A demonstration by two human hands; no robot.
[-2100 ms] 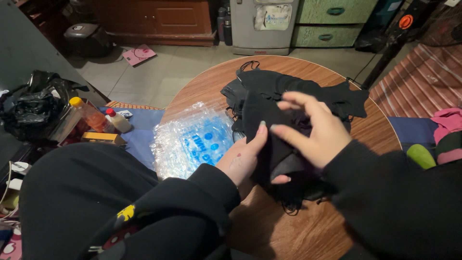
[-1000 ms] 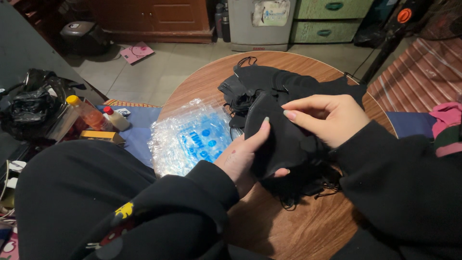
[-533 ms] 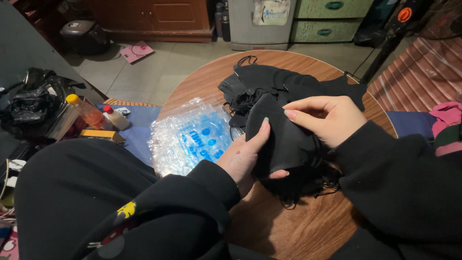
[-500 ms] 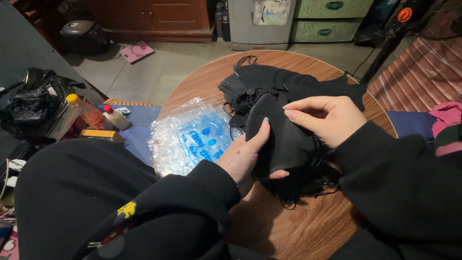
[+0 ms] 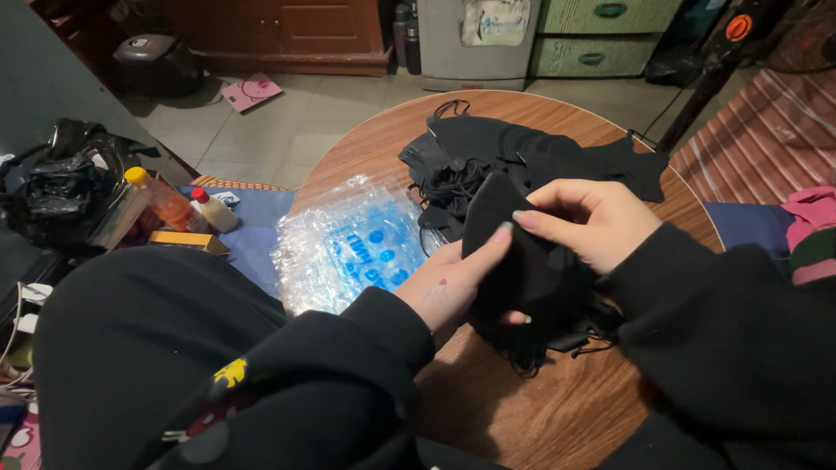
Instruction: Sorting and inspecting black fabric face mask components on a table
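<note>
i see both hands over the round wooden table (image 5: 557, 409). left hand (image 5: 453, 283) cups a black fabric piece (image 5: 514, 261) from below, thumb pressed up along its left edge. right hand (image 5: 592, 218) pinches the same piece at its top edge, fingers closed narrow on the cloth. the piece is held just above the table, at its near middle. behind it lies a pile of black fabric pieces (image 5: 531, 148) with thin cords. a crinkled clear plastic bag with blue print (image 5: 353, 248) lies at the table's left edge, near the left hand.
</note>
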